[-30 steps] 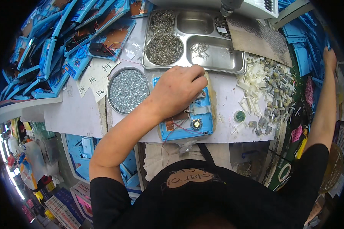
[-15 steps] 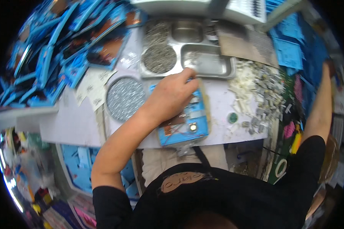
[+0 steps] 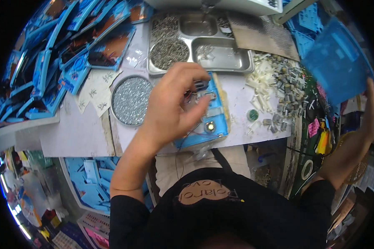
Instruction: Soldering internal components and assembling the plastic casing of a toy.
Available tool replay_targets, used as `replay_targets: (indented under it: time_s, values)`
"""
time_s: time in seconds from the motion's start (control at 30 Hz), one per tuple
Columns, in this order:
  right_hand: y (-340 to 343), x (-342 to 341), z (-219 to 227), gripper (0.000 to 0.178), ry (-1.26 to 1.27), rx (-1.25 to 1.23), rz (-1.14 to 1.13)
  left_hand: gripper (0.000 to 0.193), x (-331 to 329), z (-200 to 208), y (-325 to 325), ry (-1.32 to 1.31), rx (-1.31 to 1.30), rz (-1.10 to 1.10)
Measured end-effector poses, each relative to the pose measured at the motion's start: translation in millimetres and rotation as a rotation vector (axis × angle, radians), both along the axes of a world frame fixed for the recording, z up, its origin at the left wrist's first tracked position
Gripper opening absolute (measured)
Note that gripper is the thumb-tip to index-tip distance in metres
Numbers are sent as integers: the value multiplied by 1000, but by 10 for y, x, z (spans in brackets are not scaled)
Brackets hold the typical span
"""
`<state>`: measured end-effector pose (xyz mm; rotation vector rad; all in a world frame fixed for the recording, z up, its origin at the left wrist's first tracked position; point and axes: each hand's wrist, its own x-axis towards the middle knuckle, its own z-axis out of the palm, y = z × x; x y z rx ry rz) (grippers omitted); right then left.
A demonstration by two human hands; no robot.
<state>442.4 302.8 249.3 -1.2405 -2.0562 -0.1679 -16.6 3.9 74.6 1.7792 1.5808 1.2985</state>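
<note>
In front of me on the table lies a blue plastic casing [image 3: 216, 124] with wires, small metal parts and a round light-coloured part in it. Over its left side curves my left hand [image 3: 168, 103], thumb and fingers apart, with nothing seen gripped in it. A dark cylindrical part [image 3: 200, 86] shows by the fingertips. Far out to the right, my right hand [image 3: 371, 89] grips the edge of a large blue plastic panel [image 3: 338, 62], holding it up and tilted. The fingers behind the panel are mostly hidden.
A metal tray [image 3: 250, 68] with small screws stands behind the casing. Left of it sits a round dish [image 3: 114, 112] of shiny small parts. White and grey pieces [image 3: 274, 87] lie heaped right, beside a green round piece [image 3: 252, 115]. Blue casings [image 3: 50, 70] pile up far left.
My left hand has drawn back toward me and left from the tray's edge, its fingers spreading. My right hand has moved outward and a blue panel now shows raised in it.
</note>
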Motion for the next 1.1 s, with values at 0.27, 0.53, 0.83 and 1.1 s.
replay_targets:
  time_s: [0.27, 0.53, 0.83, 1.1]
  values:
    - [-2179, -3170, -1018, 39, 275, -220, 1130, 60, 265, -246, -300, 154, 109, 242]
    - [-1521, -3037, -1625, 57, 615, -862, 985, 40, -109, 10, -385, -930, 156, 124]
    - [-2332, -2303, -2035, 59, 654, -1124, 628, 74, 367, -294, -584, -765, -190, 271]
    - [-2471, -2037, -2441, 46, 333, -976, 596, 86, 311, -568, -730, 73, -270, 319]
